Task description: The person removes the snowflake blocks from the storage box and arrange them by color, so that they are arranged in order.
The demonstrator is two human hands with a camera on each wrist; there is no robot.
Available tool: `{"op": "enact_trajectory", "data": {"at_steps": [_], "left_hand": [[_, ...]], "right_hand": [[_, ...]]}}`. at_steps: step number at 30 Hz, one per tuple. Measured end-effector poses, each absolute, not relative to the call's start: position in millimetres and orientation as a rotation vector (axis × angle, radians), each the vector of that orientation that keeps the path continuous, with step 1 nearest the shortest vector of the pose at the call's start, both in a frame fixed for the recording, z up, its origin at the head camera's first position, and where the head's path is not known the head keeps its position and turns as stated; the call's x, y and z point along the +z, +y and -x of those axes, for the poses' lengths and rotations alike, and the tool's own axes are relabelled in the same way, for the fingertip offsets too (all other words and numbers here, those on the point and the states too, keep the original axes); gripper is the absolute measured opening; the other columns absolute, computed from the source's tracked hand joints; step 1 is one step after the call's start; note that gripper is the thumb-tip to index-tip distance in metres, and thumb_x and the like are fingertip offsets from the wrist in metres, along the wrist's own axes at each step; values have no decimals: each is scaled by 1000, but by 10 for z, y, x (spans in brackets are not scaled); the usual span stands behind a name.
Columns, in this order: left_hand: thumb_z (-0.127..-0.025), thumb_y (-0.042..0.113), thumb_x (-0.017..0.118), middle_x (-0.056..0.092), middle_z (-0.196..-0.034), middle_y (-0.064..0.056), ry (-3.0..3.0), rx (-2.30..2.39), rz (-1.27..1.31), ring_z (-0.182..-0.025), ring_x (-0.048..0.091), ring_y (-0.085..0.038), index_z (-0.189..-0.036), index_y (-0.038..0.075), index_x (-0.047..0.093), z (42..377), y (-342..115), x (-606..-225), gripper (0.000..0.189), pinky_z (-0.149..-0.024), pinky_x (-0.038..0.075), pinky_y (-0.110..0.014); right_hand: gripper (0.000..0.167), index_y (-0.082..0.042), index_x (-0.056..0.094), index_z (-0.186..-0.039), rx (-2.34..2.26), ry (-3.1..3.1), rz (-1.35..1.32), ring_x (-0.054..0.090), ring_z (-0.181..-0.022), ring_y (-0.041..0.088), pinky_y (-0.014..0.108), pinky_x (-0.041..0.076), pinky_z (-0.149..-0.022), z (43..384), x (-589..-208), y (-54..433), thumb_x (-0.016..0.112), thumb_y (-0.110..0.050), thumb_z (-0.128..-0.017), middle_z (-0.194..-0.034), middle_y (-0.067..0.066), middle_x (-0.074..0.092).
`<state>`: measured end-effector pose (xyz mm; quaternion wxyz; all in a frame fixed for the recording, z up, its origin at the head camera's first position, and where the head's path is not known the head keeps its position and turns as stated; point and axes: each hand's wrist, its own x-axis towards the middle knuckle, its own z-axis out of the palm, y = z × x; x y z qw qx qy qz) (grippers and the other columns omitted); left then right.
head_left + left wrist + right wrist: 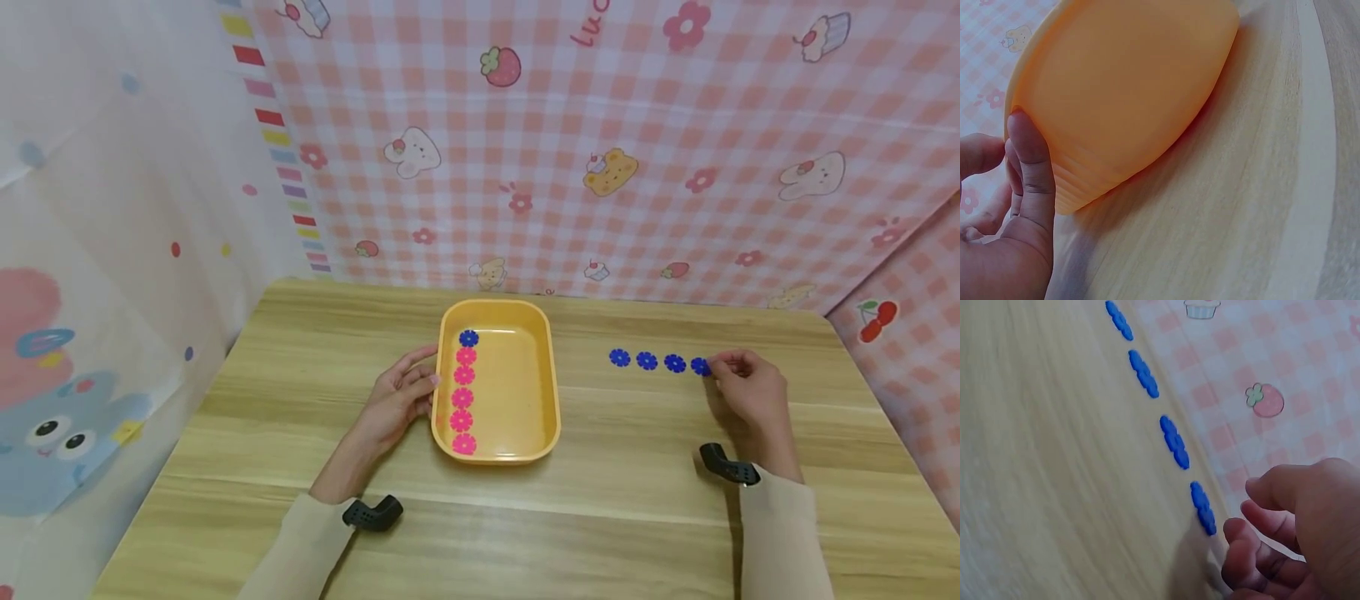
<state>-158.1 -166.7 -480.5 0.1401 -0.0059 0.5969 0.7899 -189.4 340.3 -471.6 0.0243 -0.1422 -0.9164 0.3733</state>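
Note:
My left hand [397,396] rests at the left side of a yellow-orange tray [555,375], its thumb [1030,156] against the outer wall in the left wrist view. Inside, along the tray's left side, a column of several pink flower-shaped discs [462,398] lies below one blue flower-shaped disc [468,338]. Right of the tray, several blue discs [647,361] form a row on the table. At the row's right end, my right hand [750,392] has its fingertips beside the last blue disc [1203,508]; the right wrist view shows its fingers loosely bent.
The wooden table [600,525] meets a pink checked cloth [465,200] at its back edge. A white patterned cloth [135,233] hangs at the left. Each wrist wears a black camera mount, such as the left mount [373,513].

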Motion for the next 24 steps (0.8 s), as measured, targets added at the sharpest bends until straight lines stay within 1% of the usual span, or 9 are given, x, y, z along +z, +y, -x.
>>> {"op": "enact_trajectory", "data": {"at_steps": [4,8,14,16,21,24], "left_hand": [[-102,6,59,63,-103,-1,1730,2280,22,-74,63,-9,-155,10,41,1582,-1671,-4804,56,-63,57,-22],[-102,7,60,63,-104,-2,1720,2282,21,-75,63,-9,-155,10,41,1588,-1670,-4797,55,-64,57,-21],[-103,7,60,62,-106,-2,1717,2278,18,-76,63,-9,-155,10,41,1587,-1672,-4792,56,-64,57,-21],[-103,7,59,62,-106,-2,1718,2278,23,-76,63,-9,-154,11,42,1588,-1674,-4791,55,-63,57,-21],[-103,5,59,63,-105,-2,1722,2282,35,-76,64,-9,-153,12,44,1586,-1672,-4798,53,-63,57,-21],[-102,5,59,63,-104,-2,1719,2285,37,-75,63,-9,-153,11,44,1583,-1671,-4805,53,-63,57,-21]], "right_hand": [[52,-6,62,-128,1183,-2832,415,60,-75,3,20,50,-60,1897,-4674,3349,54,-50,-102,-106,7,65],[55,-8,60,-132,1204,-2845,366,61,-83,7,20,50,-63,1883,-4593,3259,54,-53,-102,-117,11,64],[55,-8,60,-133,1179,-2849,230,57,-89,5,16,49,-67,1867,-4478,3139,57,-52,-101,-119,12,64],[54,-8,60,-134,1172,-2845,176,57,-91,7,16,48,-67,1866,-4445,3086,59,-50,-101,-119,12,65],[53,-8,58,-137,1167,-2844,30,58,-100,18,16,48,-67,1881,-4394,2913,63,-46,-100,-122,14,67],[56,-9,57,-139,1177,-2868,-37,60,-105,23,17,48,-69,1889,-4383,2796,63,-48,-99,-126,15,66]]}}
